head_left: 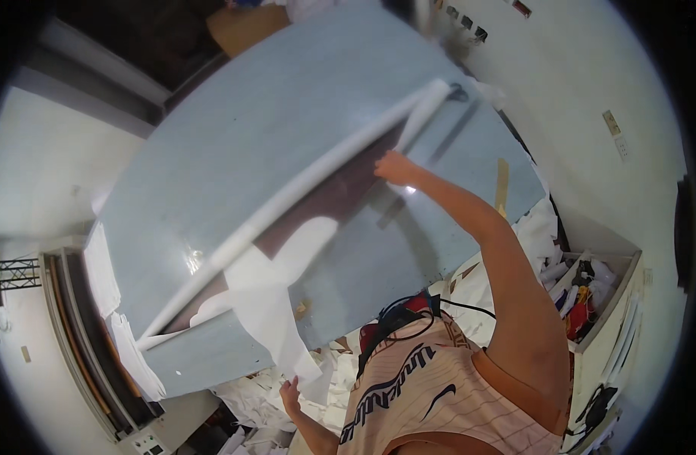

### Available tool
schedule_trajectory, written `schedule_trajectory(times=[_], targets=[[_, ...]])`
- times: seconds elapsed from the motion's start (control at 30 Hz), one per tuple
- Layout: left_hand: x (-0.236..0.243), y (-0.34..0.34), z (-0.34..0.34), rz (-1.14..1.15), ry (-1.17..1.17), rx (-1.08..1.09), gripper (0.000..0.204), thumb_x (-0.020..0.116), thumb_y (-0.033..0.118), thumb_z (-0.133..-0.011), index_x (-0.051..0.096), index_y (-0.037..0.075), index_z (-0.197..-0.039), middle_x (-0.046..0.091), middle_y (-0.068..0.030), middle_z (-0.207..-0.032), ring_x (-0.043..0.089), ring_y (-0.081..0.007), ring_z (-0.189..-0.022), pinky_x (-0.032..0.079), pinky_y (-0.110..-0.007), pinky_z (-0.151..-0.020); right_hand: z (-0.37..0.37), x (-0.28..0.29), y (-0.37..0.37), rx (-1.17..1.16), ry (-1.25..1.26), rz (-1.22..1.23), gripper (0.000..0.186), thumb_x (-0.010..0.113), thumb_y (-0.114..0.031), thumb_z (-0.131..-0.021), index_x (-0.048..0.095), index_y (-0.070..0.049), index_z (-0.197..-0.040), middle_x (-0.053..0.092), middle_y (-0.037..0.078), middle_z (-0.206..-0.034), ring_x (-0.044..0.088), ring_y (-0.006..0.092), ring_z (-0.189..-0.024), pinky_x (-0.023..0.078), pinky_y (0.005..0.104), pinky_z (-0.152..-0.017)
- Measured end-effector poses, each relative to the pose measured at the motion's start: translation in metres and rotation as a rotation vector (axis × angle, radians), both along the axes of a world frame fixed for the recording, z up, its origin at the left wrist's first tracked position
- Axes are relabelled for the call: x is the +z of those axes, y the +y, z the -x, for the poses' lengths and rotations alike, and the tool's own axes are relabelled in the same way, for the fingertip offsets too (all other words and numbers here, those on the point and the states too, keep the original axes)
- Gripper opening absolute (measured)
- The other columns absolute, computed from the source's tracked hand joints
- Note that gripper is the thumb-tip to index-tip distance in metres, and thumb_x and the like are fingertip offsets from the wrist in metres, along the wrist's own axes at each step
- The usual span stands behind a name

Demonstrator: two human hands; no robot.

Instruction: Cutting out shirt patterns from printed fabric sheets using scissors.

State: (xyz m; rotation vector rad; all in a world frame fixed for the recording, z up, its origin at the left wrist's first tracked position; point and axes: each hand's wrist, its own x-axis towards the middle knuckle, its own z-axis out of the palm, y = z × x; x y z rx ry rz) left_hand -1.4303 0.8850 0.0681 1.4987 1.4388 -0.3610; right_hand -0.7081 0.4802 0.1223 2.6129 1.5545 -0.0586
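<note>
White walls (617,68) flank a pale-blue table (204,159); on it, a dark panel (325,199) partly under white film (272,284); right hand (394,167) curls its fingers at the panel's edge; left hand (290,396) meets the film's tail; both grips unclear.

On the right we have an open white bin (611,302) crammed with odds and ends, a red bundle (580,318) among them; farther along that side, outlet plates (612,123) sit on the pale wall (568,98). Left of us stands a rack of long rolls (or rods; we cannot tell which) (78,334), with a grey control panel (148,444) at its near end. Crumpled white scraps (249,402) litter our near side, and a brown board (245,29) shows beyond the far edge.
</note>
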Motion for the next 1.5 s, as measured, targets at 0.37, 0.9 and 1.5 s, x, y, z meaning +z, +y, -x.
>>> schedule_trajectory(times=[0.37,0.9,1.5], targets=[[0.028,-0.022,0.000,0.076,-0.008,0.103,0.032,0.076,0.031,-0.093,0.056,0.012,-0.078,0.044,0.0040,-0.070,0.049,-0.0118,-0.067,0.047,-0.033,-0.061,0.023,0.016,-0.040,-0.002,-0.095,-0.195,0.007,0.068,-0.011,-0.078,0.071,-0.016,-0.082,0.064,0.003,-0.086,0.066,0.0223,-0.087,0.047,0.0392,-0.084],[0.053,-0.049,0.055,0.039,0.006,-0.035,0.035,0.074,0.030,-0.092,0.053,0.011,-0.073,0.045,0.0007,-0.066,0.050,-0.0133,-0.064,0.050,-0.037,-0.062,0.099,0.068,-0.079,0.009,-0.059,-0.136,0.011,0.074,-0.016,-0.074,0.071,-0.017,-0.085,0.065,0.002,-0.087,0.066,0.0204,-0.085,0.044,0.0391,-0.088],[-0.013,-0.075,0.114,-0.234,0.411,-0.191,0.062,0.085,0.052,-0.072,0.077,-0.003,-0.100,0.076,-0.0203,-0.095,0.072,-0.0304,-0.088,0.054,-0.042,-0.080,0.138,-0.051,-0.074,-0.103,0.131,-0.383,0.018,0.074,-0.005,-0.072,0.068,-0.008,-0.089,0.062,0.011,-0.087,0.060,0.0358,-0.088,0.045,0.0497,-0.089]])
